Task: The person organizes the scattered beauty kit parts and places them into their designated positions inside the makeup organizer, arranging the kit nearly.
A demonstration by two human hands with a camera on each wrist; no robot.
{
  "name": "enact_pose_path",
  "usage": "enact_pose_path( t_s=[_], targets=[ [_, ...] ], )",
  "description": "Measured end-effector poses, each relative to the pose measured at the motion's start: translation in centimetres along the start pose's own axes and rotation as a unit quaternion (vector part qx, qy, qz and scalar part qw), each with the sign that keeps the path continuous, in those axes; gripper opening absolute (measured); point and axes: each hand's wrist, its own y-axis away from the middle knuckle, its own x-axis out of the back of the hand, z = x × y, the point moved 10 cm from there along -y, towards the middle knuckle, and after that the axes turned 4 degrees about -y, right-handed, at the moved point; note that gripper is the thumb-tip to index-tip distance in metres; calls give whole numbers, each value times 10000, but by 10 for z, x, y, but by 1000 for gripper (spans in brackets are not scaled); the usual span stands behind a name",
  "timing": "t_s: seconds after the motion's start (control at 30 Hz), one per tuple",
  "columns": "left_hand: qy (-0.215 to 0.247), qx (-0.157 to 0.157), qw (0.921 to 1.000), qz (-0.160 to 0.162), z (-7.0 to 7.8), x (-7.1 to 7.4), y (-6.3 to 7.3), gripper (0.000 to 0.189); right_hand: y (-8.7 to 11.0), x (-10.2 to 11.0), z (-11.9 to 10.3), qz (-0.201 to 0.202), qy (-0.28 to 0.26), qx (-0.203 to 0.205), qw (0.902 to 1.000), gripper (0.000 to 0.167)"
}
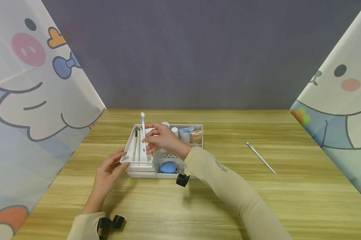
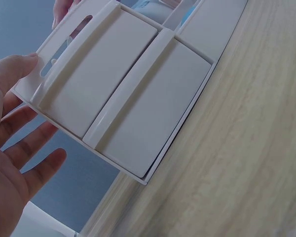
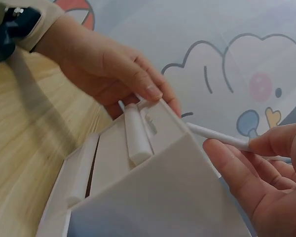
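Observation:
A white desktop organizer (image 1: pixel 153 169) stands left of the table's middle, with two drawers (image 2: pixel 153 108) in its front. My left hand (image 1: pixel 106 173) grips its front left corner, thumb at the upper front edge. Over the left compartment, my right hand (image 1: pixel 168 139) pinches a slim white makeup brush (image 1: pixel 143 130) between thumb and fingers. The brush stands nearly upright, its pale tip upward and its lower end inside the compartment. Beside it, a dark-tipped brush (image 1: pixel 135 146) and another brush (image 1: pixel 139 146) lean in the same compartment.
Elsewhere in the organizer are a blue sponge (image 1: pixel 168 167), a light blue tube (image 1: pixel 185 134), a tan tube (image 1: pixel 196 136) and white-capped containers (image 1: pixel 175 130). Another white brush (image 1: pixel 260 157) lies on the wooden table (image 1: pixel 228 123) at the right. A grey panel (image 1: pixel 195 56) rises behind.

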Motion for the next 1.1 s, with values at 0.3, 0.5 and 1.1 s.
enact_pose_path(
  t_s=[0.3, 0.5, 1.1],
  targets=[
    [-8, 6, 10000, -20, 1, 1, 0, 38, -7, -4, 6, 0, 472, -515, 9976, 47],
    [-11, -33, 10000, -37, 1, 1, -2, 39, -15, -9, 11, -263, 1051, -956, 9895, 41],
    [80, -54, 10000, -22, 1, 0, -1, 39, -16, -14, 14, -344, 1560, -1591, 9743, 29]
  ],
)
